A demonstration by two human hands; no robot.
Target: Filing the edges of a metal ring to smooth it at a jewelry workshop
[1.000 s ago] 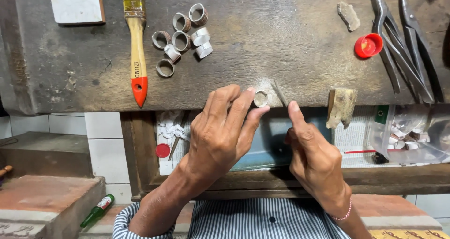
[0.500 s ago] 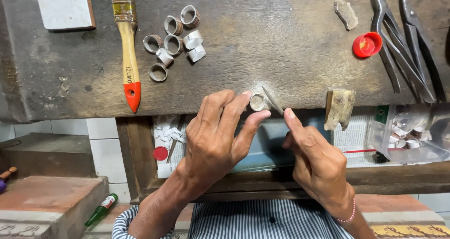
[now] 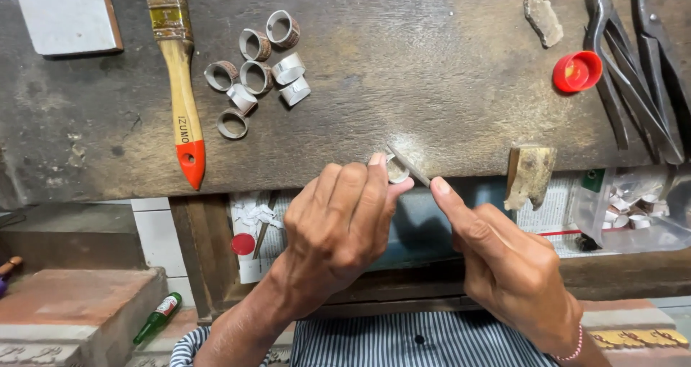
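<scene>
Worn workbench (image 3: pixel 432 72), left hand (image 3: pixel 338 230) fingers pinching ring (image 3: pixel 396 170), right hand (image 3: pixel 511 266) gripping file (image 3: pixel 407 165)

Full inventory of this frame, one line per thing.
ring: 1, silver, pinched in left hand at bench edge
file: 1, grey, against the ring, held by right hand
loose rings: about 8, silver, bench upper left
brush: 1, wooden, orange tip, left of loose rings
cap: 1, red, bench right
pliers: 2 or more, dark, far right
wooden block: 1, tan, bench edge
bottle: 1, green, lower left
left hand: 1
right hand: 1
</scene>
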